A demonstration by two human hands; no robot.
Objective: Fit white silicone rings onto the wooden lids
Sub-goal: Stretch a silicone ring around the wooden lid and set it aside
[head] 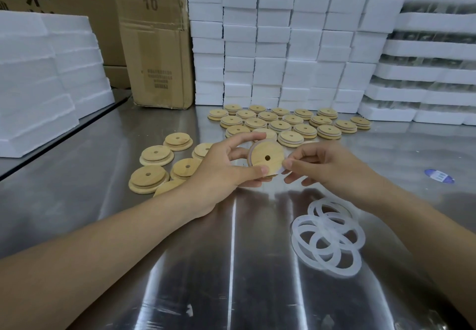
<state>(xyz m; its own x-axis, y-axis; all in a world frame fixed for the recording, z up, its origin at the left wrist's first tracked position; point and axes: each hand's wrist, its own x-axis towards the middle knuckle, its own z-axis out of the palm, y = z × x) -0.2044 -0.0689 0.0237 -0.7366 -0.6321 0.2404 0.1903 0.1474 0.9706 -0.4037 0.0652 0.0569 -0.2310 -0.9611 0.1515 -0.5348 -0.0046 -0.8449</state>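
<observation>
A round wooden lid (pixel 266 156) with a small centre hole is held tilted above the steel table. My left hand (pixel 224 167) grips it, thumb on its lower edge and fingers over the top. A white silicone ring (pixel 251 150) shows along the lid's left rim. My right hand (pixel 319 163) pinches the lid's right edge, where the ring runs. A loose pile of white silicone rings (pixel 328 237) lies on the table near my right forearm. Bare wooden lids (pixel 154 156) lie at the left. Rows of lids with rings (pixel 280 123) sit behind my hands.
The work surface is a shiny steel table (pixel 231 265). Stacks of white foam blocks (pixel 283 38) rise at the back and right; more foam (pixel 38 77) lies at the left. A cardboard box (pixel 157 51) stands at the back. A blue sticker (pixel 439 176) lies at the right.
</observation>
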